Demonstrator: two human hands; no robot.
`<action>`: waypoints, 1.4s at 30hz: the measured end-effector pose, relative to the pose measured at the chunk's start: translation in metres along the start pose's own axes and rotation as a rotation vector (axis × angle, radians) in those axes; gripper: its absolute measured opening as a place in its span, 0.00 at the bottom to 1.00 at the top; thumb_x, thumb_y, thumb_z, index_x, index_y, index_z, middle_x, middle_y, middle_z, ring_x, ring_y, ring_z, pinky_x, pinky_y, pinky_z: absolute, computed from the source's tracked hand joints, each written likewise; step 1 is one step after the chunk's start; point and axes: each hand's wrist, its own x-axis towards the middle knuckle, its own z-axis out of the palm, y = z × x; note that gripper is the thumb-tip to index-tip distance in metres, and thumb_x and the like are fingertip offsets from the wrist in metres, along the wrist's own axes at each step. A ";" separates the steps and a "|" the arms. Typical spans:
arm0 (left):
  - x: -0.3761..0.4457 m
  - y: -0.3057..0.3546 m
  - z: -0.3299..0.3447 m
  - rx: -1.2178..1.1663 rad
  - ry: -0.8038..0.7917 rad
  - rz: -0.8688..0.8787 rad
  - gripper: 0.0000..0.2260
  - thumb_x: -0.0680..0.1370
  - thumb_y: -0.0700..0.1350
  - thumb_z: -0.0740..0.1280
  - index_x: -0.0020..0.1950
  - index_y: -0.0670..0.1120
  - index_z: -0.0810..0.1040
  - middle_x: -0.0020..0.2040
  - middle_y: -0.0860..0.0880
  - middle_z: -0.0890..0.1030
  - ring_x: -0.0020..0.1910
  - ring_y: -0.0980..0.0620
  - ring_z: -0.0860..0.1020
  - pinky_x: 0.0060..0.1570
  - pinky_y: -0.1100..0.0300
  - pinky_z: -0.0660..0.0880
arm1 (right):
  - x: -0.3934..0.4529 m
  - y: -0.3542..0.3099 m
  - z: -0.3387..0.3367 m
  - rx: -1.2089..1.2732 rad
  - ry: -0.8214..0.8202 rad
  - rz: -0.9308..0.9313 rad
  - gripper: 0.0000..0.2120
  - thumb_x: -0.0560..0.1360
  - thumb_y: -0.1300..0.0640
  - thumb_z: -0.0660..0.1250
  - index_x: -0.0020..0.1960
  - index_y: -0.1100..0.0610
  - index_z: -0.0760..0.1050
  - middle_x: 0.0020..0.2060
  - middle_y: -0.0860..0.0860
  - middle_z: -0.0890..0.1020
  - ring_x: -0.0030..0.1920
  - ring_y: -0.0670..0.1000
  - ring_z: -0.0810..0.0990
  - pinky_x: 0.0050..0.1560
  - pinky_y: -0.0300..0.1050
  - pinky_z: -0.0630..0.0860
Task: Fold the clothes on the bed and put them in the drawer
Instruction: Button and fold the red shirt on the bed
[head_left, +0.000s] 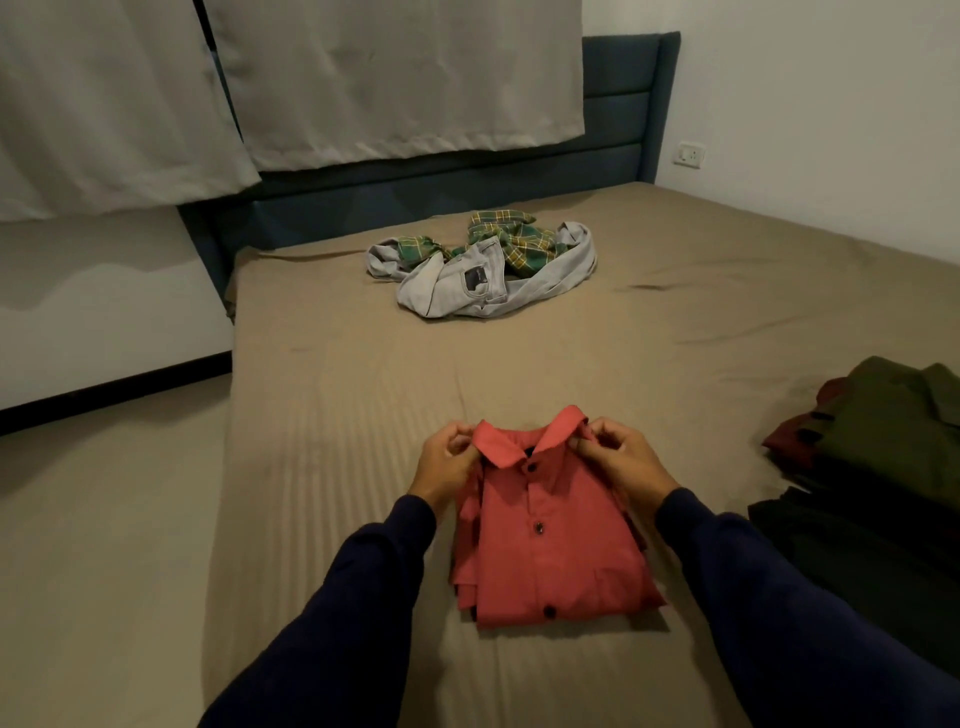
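Shirt (545, 530) lies folded lengthwise toward the person; left hand (448, 463) and right hand (621, 457) each pinch a collar tip.

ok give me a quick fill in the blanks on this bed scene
1. Both hands pinch the red shirt's ____.
2. The grey jeans are tangled with a ____ plaid shirt.
3. The olive shirt tops a pile at the ____ edge of the view.

Missing: collar; green; right
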 end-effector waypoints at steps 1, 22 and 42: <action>0.002 0.008 0.001 -0.076 -0.055 0.007 0.02 0.81 0.36 0.66 0.49 0.40 0.75 0.38 0.48 0.81 0.35 0.54 0.78 0.36 0.63 0.76 | 0.002 -0.005 -0.003 0.107 -0.042 0.040 0.13 0.69 0.54 0.78 0.40 0.55 0.74 0.35 0.51 0.76 0.36 0.49 0.72 0.38 0.47 0.68; 0.034 -0.018 -0.030 0.444 0.003 -0.186 0.25 0.68 0.47 0.82 0.56 0.42 0.73 0.50 0.44 0.78 0.46 0.48 0.79 0.41 0.60 0.76 | 0.034 0.009 -0.020 -0.716 -0.224 0.074 0.16 0.77 0.42 0.69 0.57 0.50 0.71 0.46 0.49 0.81 0.46 0.50 0.80 0.49 0.46 0.76; 0.012 -0.030 -0.002 -0.160 0.220 -0.544 0.13 0.83 0.47 0.65 0.39 0.45 0.71 0.24 0.51 0.68 0.16 0.57 0.63 0.18 0.69 0.61 | 0.025 0.020 -0.013 -0.776 0.091 0.131 0.13 0.81 0.42 0.61 0.59 0.47 0.74 0.56 0.58 0.79 0.58 0.61 0.77 0.57 0.52 0.75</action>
